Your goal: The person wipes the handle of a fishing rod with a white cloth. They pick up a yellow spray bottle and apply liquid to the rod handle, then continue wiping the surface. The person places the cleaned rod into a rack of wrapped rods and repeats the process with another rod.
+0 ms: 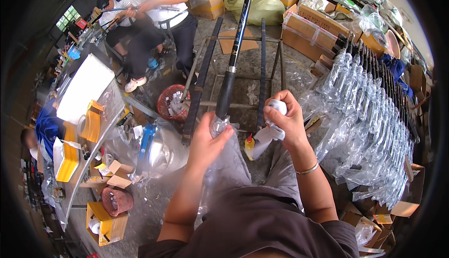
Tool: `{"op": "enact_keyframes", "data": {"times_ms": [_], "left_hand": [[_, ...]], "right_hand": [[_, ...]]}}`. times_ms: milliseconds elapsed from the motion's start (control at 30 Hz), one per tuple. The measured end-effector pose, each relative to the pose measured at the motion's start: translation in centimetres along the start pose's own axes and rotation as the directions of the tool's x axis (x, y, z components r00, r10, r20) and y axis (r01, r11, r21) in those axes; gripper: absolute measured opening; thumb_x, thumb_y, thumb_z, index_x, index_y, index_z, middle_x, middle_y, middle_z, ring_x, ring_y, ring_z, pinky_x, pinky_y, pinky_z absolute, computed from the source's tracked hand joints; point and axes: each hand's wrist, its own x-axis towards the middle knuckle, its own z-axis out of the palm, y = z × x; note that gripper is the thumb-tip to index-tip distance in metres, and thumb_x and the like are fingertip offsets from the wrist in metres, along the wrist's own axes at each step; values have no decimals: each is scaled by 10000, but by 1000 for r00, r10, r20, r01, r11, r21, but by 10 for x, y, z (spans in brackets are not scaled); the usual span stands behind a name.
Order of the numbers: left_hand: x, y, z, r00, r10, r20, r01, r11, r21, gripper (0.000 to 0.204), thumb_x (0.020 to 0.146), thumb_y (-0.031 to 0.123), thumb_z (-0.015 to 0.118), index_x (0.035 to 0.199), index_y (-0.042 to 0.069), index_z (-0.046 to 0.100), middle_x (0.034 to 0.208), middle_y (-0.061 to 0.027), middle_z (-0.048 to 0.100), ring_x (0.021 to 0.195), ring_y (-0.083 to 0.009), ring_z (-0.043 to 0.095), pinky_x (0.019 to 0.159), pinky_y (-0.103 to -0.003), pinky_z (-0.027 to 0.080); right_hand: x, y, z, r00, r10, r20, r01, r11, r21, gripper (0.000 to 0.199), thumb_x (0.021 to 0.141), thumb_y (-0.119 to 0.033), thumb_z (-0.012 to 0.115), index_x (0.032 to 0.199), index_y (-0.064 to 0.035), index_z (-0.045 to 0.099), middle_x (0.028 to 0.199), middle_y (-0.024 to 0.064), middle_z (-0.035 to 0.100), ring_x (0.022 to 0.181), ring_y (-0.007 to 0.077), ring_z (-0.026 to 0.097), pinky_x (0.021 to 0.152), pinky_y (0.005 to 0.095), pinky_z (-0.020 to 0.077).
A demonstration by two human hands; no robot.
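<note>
My left hand [208, 138] grips the clear plastic sleeve [224, 164] around the butt of the black rod [232, 64] above my lap, my right hand [286, 120] pinches a white cloth [276, 129]; I should hold the sleeve mouth steady and straight.

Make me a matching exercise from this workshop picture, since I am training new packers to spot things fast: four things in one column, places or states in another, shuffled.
Things:
1. black rod
2. white cloth
3. red basket
4. bagged rods

Places or states:
A. on the floor beside the metal rack
B. stacked in a row at the right
C. gripped in the right hand
D. butt end in a clear sleeve at the left hand

Pairs: 1-D, 2-C, 3-A, 4-B
</note>
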Motion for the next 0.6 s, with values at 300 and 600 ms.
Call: {"op": "enact_keyframes", "data": {"times_ms": [300, 600], "left_hand": [[-14, 4, -1, 949, -17, 315, 153, 898, -412, 450, 990, 314, 561, 1323, 62, 391, 957, -144, 579, 530, -96, 491, 407, -199, 351], [-21, 3, 0, 941, -133, 311, 250, 893, -375, 402, 1011, 389, 502, 1169, 20, 522, 792, -69, 564, 510, -99, 484, 396, -217, 342]], "right_hand": [[11, -27, 23, 921, -379, 91, 384, 842, -380, 253, 830, -2, 655, 1076, -7, 597, 1004, 56, 581, 913, 140, 577, 794, 280, 487], [-10, -9, 44, 806, -481, 344, 570, 478, -669, 459, 722, 110, 674, 1138, -84, 663, 1075, 153, 566, 897, 306, 623, 748, 353, 533]]}}
